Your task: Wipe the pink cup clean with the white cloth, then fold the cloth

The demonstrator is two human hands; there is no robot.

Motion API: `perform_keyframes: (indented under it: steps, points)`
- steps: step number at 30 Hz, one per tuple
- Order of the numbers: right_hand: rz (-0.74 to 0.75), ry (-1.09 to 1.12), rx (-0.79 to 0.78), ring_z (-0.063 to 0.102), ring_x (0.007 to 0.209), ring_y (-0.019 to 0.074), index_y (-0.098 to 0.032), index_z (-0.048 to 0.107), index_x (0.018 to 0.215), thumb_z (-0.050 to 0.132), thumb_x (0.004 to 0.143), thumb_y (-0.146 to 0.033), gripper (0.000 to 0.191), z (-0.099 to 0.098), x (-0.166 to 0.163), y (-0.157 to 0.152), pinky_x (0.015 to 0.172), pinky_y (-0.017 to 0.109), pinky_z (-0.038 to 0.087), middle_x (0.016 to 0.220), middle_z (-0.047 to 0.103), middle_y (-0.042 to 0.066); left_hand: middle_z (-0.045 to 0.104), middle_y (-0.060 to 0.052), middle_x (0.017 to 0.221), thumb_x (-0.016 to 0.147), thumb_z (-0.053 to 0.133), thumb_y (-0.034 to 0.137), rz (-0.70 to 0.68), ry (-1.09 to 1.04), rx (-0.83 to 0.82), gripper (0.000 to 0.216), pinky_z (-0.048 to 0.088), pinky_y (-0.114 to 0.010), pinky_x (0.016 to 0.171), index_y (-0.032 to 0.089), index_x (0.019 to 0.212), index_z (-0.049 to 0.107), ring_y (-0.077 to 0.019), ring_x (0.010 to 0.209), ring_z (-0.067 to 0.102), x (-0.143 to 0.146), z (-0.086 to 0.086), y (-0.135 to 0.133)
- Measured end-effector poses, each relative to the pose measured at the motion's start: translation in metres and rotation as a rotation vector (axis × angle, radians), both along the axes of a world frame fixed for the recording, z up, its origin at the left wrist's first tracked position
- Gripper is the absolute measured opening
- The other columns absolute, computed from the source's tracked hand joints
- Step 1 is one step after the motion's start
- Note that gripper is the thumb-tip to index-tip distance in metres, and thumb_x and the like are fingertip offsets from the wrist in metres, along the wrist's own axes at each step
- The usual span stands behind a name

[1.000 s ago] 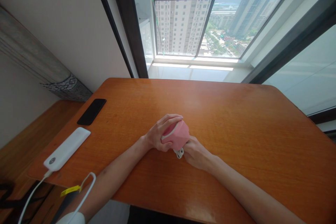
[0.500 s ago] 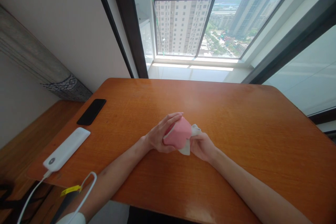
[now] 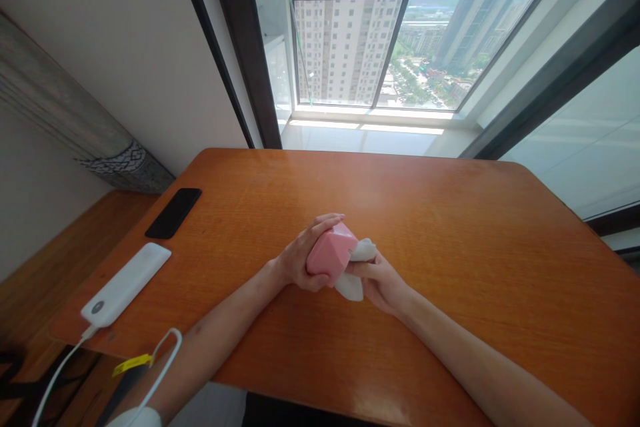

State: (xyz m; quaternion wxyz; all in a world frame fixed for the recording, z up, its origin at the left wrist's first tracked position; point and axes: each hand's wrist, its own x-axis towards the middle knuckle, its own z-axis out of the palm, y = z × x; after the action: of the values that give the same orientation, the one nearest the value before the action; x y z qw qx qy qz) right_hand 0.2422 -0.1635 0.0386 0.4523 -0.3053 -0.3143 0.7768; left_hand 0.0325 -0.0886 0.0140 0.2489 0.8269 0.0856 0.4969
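Near the middle of the orange-brown wooden table (image 3: pixel 450 227), slightly toward its near edge: a small pink object (image 3: pixel 330 252), faceted like a rounded block, matte and evenly coloured, with a lighter top face catching the window light. Gripped from the left by the left hand (image 3: pixel 300 257), fingers curled over its top and thumb underneath, so clenched around the pink body. Pressed against its right side, a crumpled white cloth or tissue (image 3: pixel 356 270), part poking up beside the pink object and part hanging below it, close over the tabletop. Pinched in the right hand (image 3: pixel 383 280), fingers closed on the white material and touching the pink object's lower right side. Both forearms resting low over the table, converging from the near edge.

At the table's left edge, well apart from the hands: a black phone (image 3: pixel 173 213) lying flat, and nearer the viewer a white power bank (image 3: pixel 126 284) with a white cable (image 3: pixel 60 367) running off its near end and down past the table. Beyond the far edge, a large window (image 3: pixel 390 40) showing high-rise buildings.
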Motion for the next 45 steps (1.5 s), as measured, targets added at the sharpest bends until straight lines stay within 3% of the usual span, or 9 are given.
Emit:
perform_keyframes:
  steps: [6, 11, 17, 24, 30, 38, 45]
  points:
    - [0.040, -0.204, 0.218, 0.064, 0.070, 0.0150, -0.017, 0.084, 0.088, 0.098, 0.076, -0.038, 0.028, -0.006, 0.002, -0.001, 0.067, 0.027, 0.054, 0.081, 0.075, 0.002, 0.055, -0.025, 0.159, 0.090, 0.065, 0.077, 0.021, -0.009, 0.000, 0.103, 0.052, -0.064, 0.119, 0.018, 0.170, 0.034, -0.0425, 0.145, 0.057, 0.000, 0.002, -0.001]
    - [0.056, -0.325, 0.411, 0.057, 0.068, 0.0147, -0.018, 0.079, 0.086, 0.088, 0.087, -0.043, 0.026, -0.008, 0.003, -0.002, 0.064, 0.027, 0.050, 0.078, 0.067, 0.001, 0.055, -0.025, 0.159, 0.090, 0.069, 0.073, -0.001, -0.007, -0.012, 0.102, 0.048, -0.064, 0.122, 0.016, 0.168, 0.037, -0.0429, 0.147, 0.055, 0.000, -0.001, 0.000]
    - [0.009, -0.489, 0.770, 0.053, 0.071, 0.0146, -0.020, 0.069, 0.084, 0.069, 0.099, -0.028, 0.017, -0.004, 0.002, -0.001, 0.070, 0.028, 0.047, 0.080, 0.062, -0.001, 0.053, -0.025, 0.161, 0.091, 0.069, 0.070, -0.008, 0.009, -0.019, 0.101, 0.047, -0.065, 0.123, 0.016, 0.169, 0.035, -0.0434, 0.149, 0.054, -0.002, -0.002, 0.000]
    - [-0.013, -0.594, 0.964, 0.041, 0.061, 0.0111, -0.022, 0.053, 0.078, 0.057, 0.099, -0.015, 0.023, 0.002, 0.001, -0.003, 0.059, 0.025, 0.037, 0.071, 0.051, -0.005, 0.055, -0.026, 0.159, 0.093, 0.067, 0.069, -0.010, 0.014, -0.002, 0.099, 0.049, -0.064, 0.122, 0.014, 0.169, 0.035, -0.0428, 0.146, 0.055, -0.001, 0.002, -0.001]
    - [-0.093, -0.705, 1.172, 0.044, 0.059, 0.0107, -0.023, 0.049, 0.077, 0.057, 0.091, -0.006, 0.024, -0.005, 0.003, 0.000, 0.058, 0.023, 0.036, 0.072, 0.053, -0.004, 0.055, -0.026, 0.158, 0.094, 0.063, 0.071, -0.015, 0.033, -0.011, 0.098, 0.050, -0.064, 0.121, 0.014, 0.168, 0.036, -0.0424, 0.145, 0.057, -0.001, 0.004, -0.001]
    - [-0.119, -0.813, 1.409, 0.050, 0.062, 0.0131, -0.023, 0.055, 0.081, 0.052, 0.091, -0.002, 0.024, -0.006, 0.004, 0.002, 0.059, 0.024, 0.040, 0.076, 0.061, 0.000, 0.056, -0.026, 0.158, 0.094, 0.063, 0.072, -0.015, 0.060, -0.023, 0.096, 0.051, -0.064, 0.120, 0.016, 0.168, 0.036, -0.0425, 0.144, 0.058, -0.001, 0.003, -0.002]
    - [-0.120, -0.997, 1.634, 0.059, 0.072, 0.0178, -0.022, 0.062, 0.087, 0.051, 0.094, -0.002, 0.024, -0.008, 0.010, 0.006, 0.069, 0.029, 0.049, 0.082, 0.069, 0.004, 0.056, -0.026, 0.158, 0.093, 0.065, 0.068, -0.017, 0.065, -0.014, 0.096, 0.052, -0.063, 0.121, 0.014, 0.167, 0.037, -0.0411, 0.145, 0.058, -0.001, -0.001, -0.002]
